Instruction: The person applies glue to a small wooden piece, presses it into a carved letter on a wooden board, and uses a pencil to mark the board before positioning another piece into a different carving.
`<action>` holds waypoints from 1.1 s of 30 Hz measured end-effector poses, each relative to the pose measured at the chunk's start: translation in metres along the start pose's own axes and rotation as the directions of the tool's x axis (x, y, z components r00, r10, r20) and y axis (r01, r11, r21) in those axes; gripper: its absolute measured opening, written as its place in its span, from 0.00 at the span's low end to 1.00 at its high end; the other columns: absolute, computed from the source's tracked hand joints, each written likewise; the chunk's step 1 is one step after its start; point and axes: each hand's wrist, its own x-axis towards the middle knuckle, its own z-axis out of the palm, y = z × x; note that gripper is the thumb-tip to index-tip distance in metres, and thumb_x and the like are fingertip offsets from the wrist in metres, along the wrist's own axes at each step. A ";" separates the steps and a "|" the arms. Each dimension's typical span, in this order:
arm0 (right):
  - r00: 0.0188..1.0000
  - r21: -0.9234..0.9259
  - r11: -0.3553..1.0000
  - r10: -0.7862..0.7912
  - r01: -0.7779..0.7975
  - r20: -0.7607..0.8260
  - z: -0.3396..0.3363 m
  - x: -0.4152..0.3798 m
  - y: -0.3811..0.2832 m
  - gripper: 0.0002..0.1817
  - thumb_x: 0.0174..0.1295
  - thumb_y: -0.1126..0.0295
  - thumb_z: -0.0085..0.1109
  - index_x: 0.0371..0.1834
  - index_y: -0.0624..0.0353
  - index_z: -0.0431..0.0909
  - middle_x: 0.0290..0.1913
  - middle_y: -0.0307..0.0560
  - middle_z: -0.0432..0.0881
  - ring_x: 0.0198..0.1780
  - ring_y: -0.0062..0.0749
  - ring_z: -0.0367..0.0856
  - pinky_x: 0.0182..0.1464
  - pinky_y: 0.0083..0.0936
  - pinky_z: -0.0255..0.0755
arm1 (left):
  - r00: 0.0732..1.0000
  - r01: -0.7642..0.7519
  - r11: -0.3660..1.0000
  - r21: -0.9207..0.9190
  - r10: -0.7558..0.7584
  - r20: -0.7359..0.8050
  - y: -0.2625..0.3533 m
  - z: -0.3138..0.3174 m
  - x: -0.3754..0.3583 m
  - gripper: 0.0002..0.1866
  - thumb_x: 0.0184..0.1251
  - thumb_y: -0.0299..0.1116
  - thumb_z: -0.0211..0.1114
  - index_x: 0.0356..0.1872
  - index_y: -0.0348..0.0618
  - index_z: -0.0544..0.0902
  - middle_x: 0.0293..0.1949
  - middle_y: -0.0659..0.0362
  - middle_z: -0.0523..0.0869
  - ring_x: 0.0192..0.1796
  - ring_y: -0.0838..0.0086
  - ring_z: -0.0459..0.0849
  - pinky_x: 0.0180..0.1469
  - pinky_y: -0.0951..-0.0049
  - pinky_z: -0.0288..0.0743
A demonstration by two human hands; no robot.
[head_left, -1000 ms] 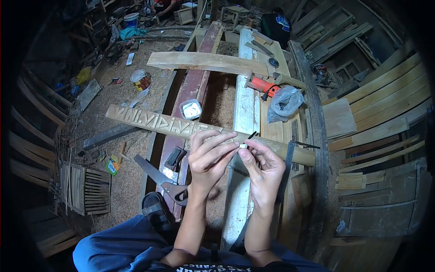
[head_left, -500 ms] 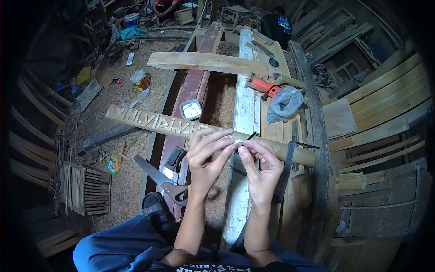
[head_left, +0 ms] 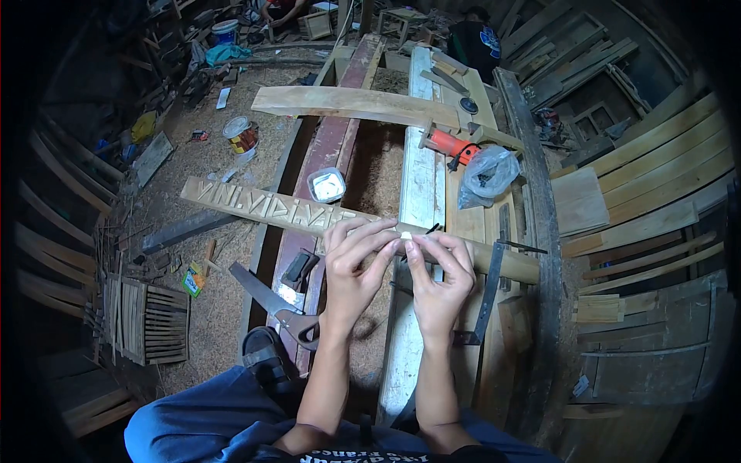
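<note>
Between the fingertips of my left hand [head_left: 351,262] and my right hand [head_left: 444,282] is a small pale piece [head_left: 406,235], pinched from both sides. It looks like a bit of wood. The tip of a thin black stick-like thing [head_left: 434,228] shows just behind my right fingers. Both hands are over a long wooden board [head_left: 494,256] that lies across the bench. Raised wooden letters [head_left: 247,202] reading "VINI.VIDI.VI" run along the board's left part, and my left hand covers what follows. A tub of white paste [head_left: 326,186] stands just beyond the board.
A handsaw [head_left: 266,293] and a dark block [head_left: 299,267] lie at the left. On the right are a metal square [head_left: 489,293], a red power tool [head_left: 450,144] and a plastic bag [head_left: 489,177]. A curved plank [head_left: 347,104] spans the bench farther back. Two people [head_left: 475,46] sit beyond.
My right hand has shifted slightly left and turned, and the pale piece shows more between my fingertips. The things on the bench have stayed put.
</note>
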 end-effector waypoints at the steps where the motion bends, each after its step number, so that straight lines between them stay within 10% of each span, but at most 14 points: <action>1: 1.000 0.000 1.000 0.002 -0.002 0.001 0.001 0.000 0.002 0.10 0.57 0.77 0.77 0.43 0.61 0.92 0.40 0.45 0.85 0.44 0.37 0.81 0.49 0.33 0.76 | 1.000 0.012 1.000 0.009 -0.012 0.011 -0.003 0.001 -0.001 0.06 0.62 0.25 0.75 0.40 0.39 0.92 0.50 0.57 0.94 0.55 0.62 0.84 0.63 0.63 0.70; 20: 0.994 -0.176 0.981 0.090 -0.079 0.056 0.043 -0.023 0.122 0.07 0.59 0.70 0.76 0.40 0.57 0.92 0.40 0.42 0.86 0.46 0.41 0.81 0.51 0.37 0.71 | 0.963 0.243 0.958 0.151 -0.258 0.084 -0.089 0.055 -0.042 0.08 0.68 0.36 0.73 0.44 0.48 0.92 0.52 0.61 0.92 0.60 0.61 0.80 0.68 0.57 0.61; 33: 0.976 -0.538 0.841 0.167 -0.065 0.143 0.083 -0.055 0.198 0.07 0.58 0.64 0.77 0.38 0.47 0.94 0.60 0.35 0.84 0.67 0.39 0.73 0.67 0.44 0.52 | 0.862 0.347 0.806 0.480 -0.475 0.175 -0.156 0.100 -0.081 0.15 0.70 0.42 0.71 0.54 0.55 0.92 0.84 0.46 0.60 0.83 0.46 0.52 0.78 0.37 0.38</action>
